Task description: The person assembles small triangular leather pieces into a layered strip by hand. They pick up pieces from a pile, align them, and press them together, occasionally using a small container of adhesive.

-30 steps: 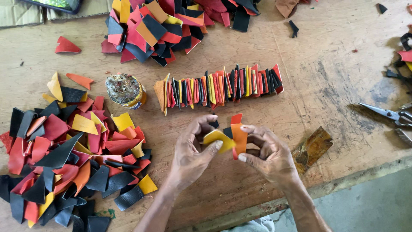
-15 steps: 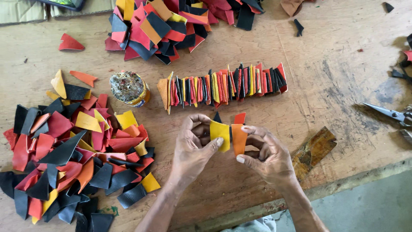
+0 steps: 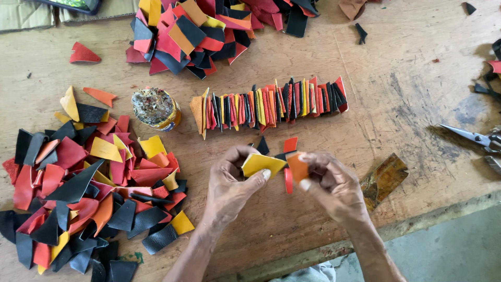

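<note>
Head view: a small bundle of leather pieces was held between the two hands above the bench (image 3: 407, 68), close to its near edge and a little right of the middle. The left hand (image 3: 229, 183) was closed in a pinch on a yellow leather piece (image 3: 262, 163), thumb on top and fingers beneath. The right hand (image 3: 331, 183) was closed on an orange leather piece (image 3: 297, 167), which lay touching the yellow one on its right side. A red strip (image 3: 288, 180) hung downward between the hands, and black and red tips stood up behind. The bundle's long axis ran left to right, parallel to the near edge, with neither hand nearer than the other.

Just beyond the hands, toward the far edge, a row of stacked coloured pieces (image 3: 271, 107) was laid out along the same left-right line. A loose pile of cut pieces (image 3: 78, 183) was spread toward the left edge, beside a crusted glue tin (image 3: 155, 108). Scissors (image 3: 472, 137) were seen at the right edge.
</note>
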